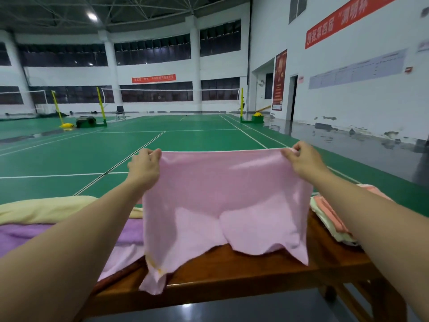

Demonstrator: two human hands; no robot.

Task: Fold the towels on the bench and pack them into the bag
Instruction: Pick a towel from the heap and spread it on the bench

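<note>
Fingers of the left hand [144, 164] and right hand [301, 156] pinch the top corners of a pink towel [222, 205], holding it spread above the wooden bench [243, 273]. Purple towel [69, 233] lies left, folded towels [329, 217] right.

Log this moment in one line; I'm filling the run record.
step: fold | hands: left and right pinch pink towel top corners | towel: hanging over bench | bag: unseen

left grip [145, 165] pinching, right grip [301, 159] pinching, arms outstretched
</note>
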